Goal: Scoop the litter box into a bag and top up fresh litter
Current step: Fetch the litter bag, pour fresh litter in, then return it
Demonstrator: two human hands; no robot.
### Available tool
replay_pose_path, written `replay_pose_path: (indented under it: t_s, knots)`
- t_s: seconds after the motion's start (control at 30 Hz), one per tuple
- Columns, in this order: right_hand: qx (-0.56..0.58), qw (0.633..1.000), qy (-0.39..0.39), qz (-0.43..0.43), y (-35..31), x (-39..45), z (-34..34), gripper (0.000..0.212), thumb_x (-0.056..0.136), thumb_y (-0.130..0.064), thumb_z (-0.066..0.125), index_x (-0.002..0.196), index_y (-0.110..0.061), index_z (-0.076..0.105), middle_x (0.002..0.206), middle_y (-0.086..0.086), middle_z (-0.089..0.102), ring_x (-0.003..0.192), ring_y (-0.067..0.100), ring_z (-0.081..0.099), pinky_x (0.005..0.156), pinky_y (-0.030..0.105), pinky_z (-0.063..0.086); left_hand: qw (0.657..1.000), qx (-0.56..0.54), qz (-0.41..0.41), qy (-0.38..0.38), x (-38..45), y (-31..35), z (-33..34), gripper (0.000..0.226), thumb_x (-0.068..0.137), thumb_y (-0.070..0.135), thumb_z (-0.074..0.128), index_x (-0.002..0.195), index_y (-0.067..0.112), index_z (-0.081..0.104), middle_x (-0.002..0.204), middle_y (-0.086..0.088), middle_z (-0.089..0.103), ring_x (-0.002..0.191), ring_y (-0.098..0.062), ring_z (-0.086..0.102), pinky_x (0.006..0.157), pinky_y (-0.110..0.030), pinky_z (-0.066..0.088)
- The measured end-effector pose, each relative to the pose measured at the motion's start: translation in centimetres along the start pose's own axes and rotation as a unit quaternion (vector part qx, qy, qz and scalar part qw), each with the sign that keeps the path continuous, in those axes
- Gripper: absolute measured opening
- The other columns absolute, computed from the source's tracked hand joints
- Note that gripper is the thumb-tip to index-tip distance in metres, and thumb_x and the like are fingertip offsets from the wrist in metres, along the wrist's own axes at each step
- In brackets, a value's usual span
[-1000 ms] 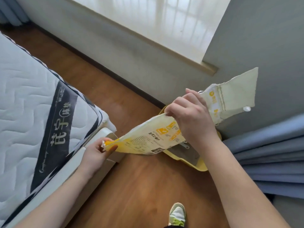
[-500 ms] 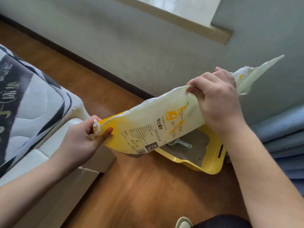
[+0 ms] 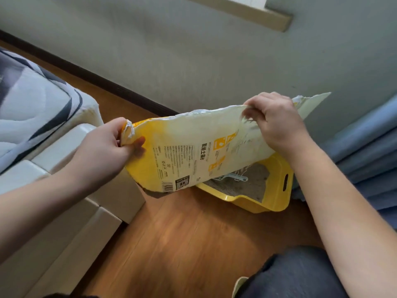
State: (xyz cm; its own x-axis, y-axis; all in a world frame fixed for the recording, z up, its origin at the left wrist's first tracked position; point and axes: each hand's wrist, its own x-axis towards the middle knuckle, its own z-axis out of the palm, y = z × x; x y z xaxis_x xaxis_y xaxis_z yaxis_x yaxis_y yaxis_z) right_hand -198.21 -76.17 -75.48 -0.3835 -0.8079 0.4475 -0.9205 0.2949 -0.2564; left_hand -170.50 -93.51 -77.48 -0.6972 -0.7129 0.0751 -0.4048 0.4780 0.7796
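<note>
Overhead, both hands' grip pinches litter bag [image 3: 193,151]: left hand [image 3: 107,147], right hand [image 3: 277,123]; bag hides much of litter box [image 3: 279,183].

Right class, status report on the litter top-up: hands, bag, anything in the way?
Left hand grips litter bag at its yellow end; right hand pinches the top edge. Bag held flat over the yellow litter box. Scoop lies in the litter.

1. The yellow-and-cream litter bag [image 3: 193,151] is showing a bold vertical line of Chinese characters, seemingly 膨润土猫砂, though blur is making this uncertain.
2. Near the bag's lower edge, a barcode [image 3: 168,186] and a QR code [image 3: 182,183] are sitting side by side.
3. Blocks of small print are running across the bag, too fine to read.
4. Orange icon squares are showing beside the characters, unreadable.
</note>
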Motion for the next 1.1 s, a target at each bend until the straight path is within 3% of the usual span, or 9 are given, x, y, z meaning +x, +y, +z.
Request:
replay_pose_path:
  t_s: [0.17, 0.37, 0.47, 0.63, 0.87, 1.1]
  knots:
    - [-0.017, 0.999, -0.023, 0.016, 0.4, -1.1, 0.4, 0.016, 0.096, -0.018, 0.053, 0.100, -0.014, 0.068, 0.095, 0.001, 0.067, 0.092, 0.027, 0.056, 0.082, 0.034, 0.034, 1.000, -0.007, 0.004, -0.001, -0.6, 0.8, 0.9, 0.022, 0.089, 0.030, 0.067, 0.076, 0.015, 0.056, 0.070, -0.004, 0.063, 0.071, -0.023, 0.060, 0.056, -0.035, 0.048]
    - [0.003, 0.997, -0.062, 0.056, 0.9, -1.2, -0.2, 0.017, 0.095, -0.019, 0.056, 0.107, -0.012, 0.066, 0.103, 0.001, 0.066, 0.100, 0.023, 0.054, 0.090, 0.039, 0.041, 0.999, -0.010, 0.038, -0.005, 0.7, 2.7, 1.4, 0.012, 0.091, 0.027, 0.066, 0.083, 0.020, 0.059, 0.077, -0.001, 0.064, 0.076, -0.021, 0.063, 0.066, -0.048, 0.056]
    - [0.028, 0.994, -0.087, 0.053, 0.6, -1.4, 0.0, 0.014, 0.093, -0.018, 0.060, 0.104, -0.012, 0.066, 0.099, -0.001, 0.065, 0.097, 0.021, 0.055, 0.088, 0.038, 0.042, 0.999, 0.001, 0.053, -0.013, 1.3, 3.0, 2.0, 0.010, 0.092, 0.026, 0.065, 0.085, 0.023, 0.059, 0.079, 0.002, 0.065, 0.079, -0.018, 0.063, 0.068, -0.048, 0.057]
    - [0.039, 0.996, -0.065, 0.040, 0.2, -2.0, 0.2, 0.011, 0.092, -0.019, 0.062, 0.099, -0.012, 0.067, 0.089, -0.010, 0.059, 0.088, 0.013, 0.052, 0.079, 0.028, 0.041, 0.998, -0.023, 0.040, -0.031, 0.7, 1.1, 2.4, 0.013, 0.089, 0.027, 0.069, 0.084, 0.021, 0.059, 0.079, 0.000, 0.066, 0.079, -0.020, 0.065, 0.067, -0.051, 0.057]
    - [0.062, 0.992, -0.058, 0.090, 0.3, -2.4, 0.0, 0.012, 0.091, -0.022, 0.063, 0.100, -0.015, 0.067, 0.094, -0.002, 0.069, 0.089, 0.015, 0.061, 0.079, 0.034, 0.050, 0.995, -0.049, 0.075, -0.038, 0.9, 1.7, 2.7, 0.008, 0.089, 0.027, 0.068, 0.087, 0.024, 0.060, 0.082, 0.002, 0.068, 0.080, -0.015, 0.067, 0.066, -0.049, 0.059]
    - [0.092, 0.990, -0.055, 0.086, -1.1, -2.8, 0.9, 0.012, 0.091, -0.020, 0.063, 0.101, -0.015, 0.069, 0.091, -0.006, 0.068, 0.084, 0.008, 0.059, 0.075, 0.023, 0.048, 0.995, -0.052, 0.084, -0.023, 1.2, 1.8, 3.4, 0.007, 0.090, 0.028, 0.066, 0.089, 0.024, 0.061, 0.081, 0.002, 0.066, 0.080, -0.017, 0.066, 0.066, -0.049, 0.057]
